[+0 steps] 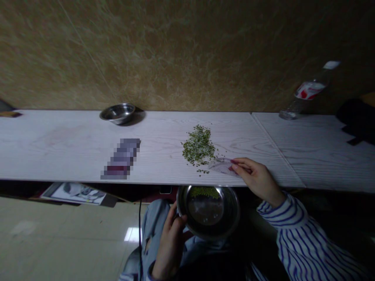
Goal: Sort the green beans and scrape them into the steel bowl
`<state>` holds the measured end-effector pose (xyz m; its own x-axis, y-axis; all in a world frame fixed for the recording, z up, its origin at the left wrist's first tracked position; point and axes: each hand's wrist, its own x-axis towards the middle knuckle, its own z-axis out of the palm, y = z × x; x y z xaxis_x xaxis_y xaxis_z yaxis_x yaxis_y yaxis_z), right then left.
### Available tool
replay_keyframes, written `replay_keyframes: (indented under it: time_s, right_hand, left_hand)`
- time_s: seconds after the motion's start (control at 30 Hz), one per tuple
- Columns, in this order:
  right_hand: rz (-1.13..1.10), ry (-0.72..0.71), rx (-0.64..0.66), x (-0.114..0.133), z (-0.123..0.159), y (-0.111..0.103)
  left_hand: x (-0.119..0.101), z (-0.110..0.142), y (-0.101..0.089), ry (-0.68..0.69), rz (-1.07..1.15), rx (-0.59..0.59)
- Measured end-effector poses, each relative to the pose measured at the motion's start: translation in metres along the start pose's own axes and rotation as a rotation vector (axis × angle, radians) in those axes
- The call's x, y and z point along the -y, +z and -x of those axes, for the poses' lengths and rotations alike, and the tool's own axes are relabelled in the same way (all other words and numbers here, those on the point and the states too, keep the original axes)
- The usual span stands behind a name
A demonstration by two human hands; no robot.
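My left hand (172,238) grips the rim of a steel bowl (235,212) below the front edge of the table, over my lap. Small green grains (205,191), which look like mung beans, lie in the bowl along its far side. Pinched between the thumb and fingers of my right hand (254,175) is a clear, half-round plastic protractor (219,165), held low over the tabletop. Its edge reaches the near right side of a loose spread of green beans (198,146). A few stray beans lie around that spread.
A smaller steel bowl (118,114) stands near the wall on the left. In front of it lies a blurred-out flat object (122,158). A clear bottle (307,91) with a white cap stands at the back right, near a dark item (356,121). An open drawer (79,194) shows below the table.
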<state>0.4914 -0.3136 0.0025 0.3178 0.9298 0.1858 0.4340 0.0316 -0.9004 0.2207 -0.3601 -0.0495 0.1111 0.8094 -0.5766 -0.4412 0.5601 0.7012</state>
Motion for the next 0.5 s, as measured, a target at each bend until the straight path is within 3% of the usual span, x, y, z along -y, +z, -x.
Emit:
replay_keyframes:
  time_s: [0.13,0.33,0.5]
  right_hand:
    - [0.011,0.001,-0.005,-0.0018,0.0057,-0.0035]
    - [0.018,-0.012,0.018,0.0001,0.0065,0.003]
    - [0.02,-0.018,-0.016,-0.0006,0.0009,0.0042]
  left_hand:
    - [0.0011,-0.0011,-0.0023,-0.015,-0.011,0.031]
    - [0.0004,0.0024,0.0037,0.0,-0.005,-0.045]
    - [-0.0005,0.0018,0.0032,0.009,-0.029,-0.024]
